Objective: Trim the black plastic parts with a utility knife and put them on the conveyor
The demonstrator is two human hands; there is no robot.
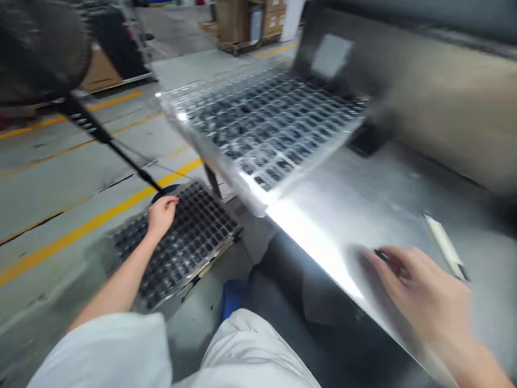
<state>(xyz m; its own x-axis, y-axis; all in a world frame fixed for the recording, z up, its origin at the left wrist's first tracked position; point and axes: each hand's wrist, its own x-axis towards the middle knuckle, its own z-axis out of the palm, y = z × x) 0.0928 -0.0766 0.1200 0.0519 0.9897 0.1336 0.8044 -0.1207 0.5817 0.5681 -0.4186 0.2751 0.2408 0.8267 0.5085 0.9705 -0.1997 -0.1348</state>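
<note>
My left hand [162,214] is over the lower compartment tray [197,231], which holds many small dark parts in its cells. Its fingers are pinched together, and whatever is between them is hidden. My right hand [420,285], blurred by motion, hovers above the metal table [335,210]. Between its thumb and fingers is a small black part [381,254]. To the right of that hand lies a white pen-like tool [444,243] with dark ends. A stack of clear plastic trays [274,129] with dark pieces in the cells rests on the table's far end.
A black fan [40,54] on a dark pole [129,161] stands at the left. Behind the stacked trays, a dark flat object [367,139] lies against the metal back wall [436,102]. Cardboard boxes [234,21] stand across the floor, which has yellow lines.
</note>
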